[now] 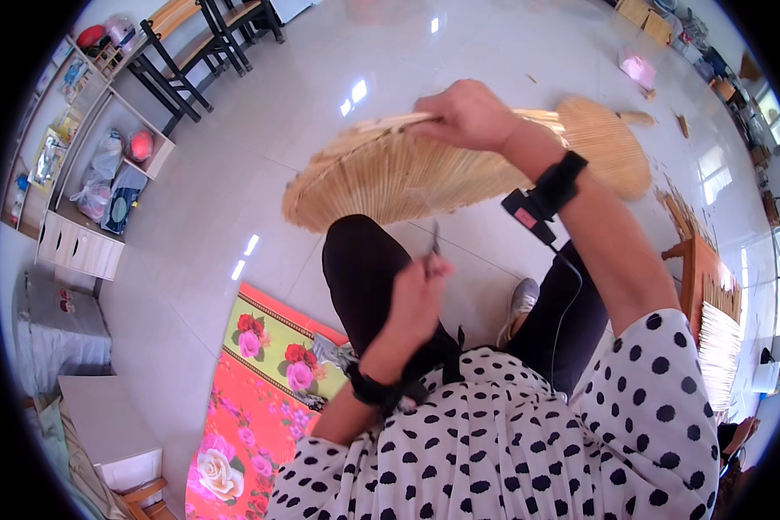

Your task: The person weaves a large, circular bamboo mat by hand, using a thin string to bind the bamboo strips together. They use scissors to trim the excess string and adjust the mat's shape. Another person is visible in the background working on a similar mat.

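Note:
My right hand point(472, 117) is closed round the upper edge of a wide, pale straw fan point(390, 178). The fan is tilted, and its ribbed strips spread out above my left knee. Below it, my left hand point(418, 293) is closed on a small, thin metal tool point(435, 232) that points up toward the fan. The tool is blurred, so whether it is a blade or small scissors is unclear. A gap shows between the tool and the fan's lower edge.
Another straw fan point(611, 152) with a short handle lies on the tiled floor, near scattered straw scraps point(683, 217). A small wooden stool point(698, 269) with pale strips stands at the right. A floral mat point(251, 416) lies left of my legs. A cable point(572, 316) hangs from my right wrist device.

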Motion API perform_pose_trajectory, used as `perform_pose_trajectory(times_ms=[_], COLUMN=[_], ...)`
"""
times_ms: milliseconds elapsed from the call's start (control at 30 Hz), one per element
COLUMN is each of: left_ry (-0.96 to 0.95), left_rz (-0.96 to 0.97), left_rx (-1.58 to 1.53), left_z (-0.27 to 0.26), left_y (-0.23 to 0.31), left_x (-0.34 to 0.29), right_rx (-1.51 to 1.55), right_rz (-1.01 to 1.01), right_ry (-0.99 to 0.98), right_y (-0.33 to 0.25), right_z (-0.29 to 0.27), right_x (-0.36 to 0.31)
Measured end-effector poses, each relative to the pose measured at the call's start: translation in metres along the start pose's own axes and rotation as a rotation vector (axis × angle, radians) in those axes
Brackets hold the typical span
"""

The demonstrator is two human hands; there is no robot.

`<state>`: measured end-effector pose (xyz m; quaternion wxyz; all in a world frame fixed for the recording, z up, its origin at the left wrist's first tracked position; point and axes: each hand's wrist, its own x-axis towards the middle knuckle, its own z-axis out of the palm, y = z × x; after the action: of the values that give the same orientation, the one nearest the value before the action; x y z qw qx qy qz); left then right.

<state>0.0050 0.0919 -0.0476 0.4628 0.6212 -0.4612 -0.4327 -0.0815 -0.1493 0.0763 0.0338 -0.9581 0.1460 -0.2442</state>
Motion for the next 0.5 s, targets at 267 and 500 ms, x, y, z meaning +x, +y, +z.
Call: perform_pose_trajectory(times_ms=[267,500], left_ry=[-0.17,-0.029], left_rz=[0.147,-0.102], left_rx=[0.187,-0.104], left_z=[-0.023,-0.114], left_y=[0.006,0.018], left_x=[-0.012,-0.05], right_rx=[-0.023,0.011], right_rz=[0.221,0.252], right_ry=[-0.05,-0.063], right_y=[0.011,0.02], right_z=[-0.008,-0.016], right_x=[0.004,-0.002])
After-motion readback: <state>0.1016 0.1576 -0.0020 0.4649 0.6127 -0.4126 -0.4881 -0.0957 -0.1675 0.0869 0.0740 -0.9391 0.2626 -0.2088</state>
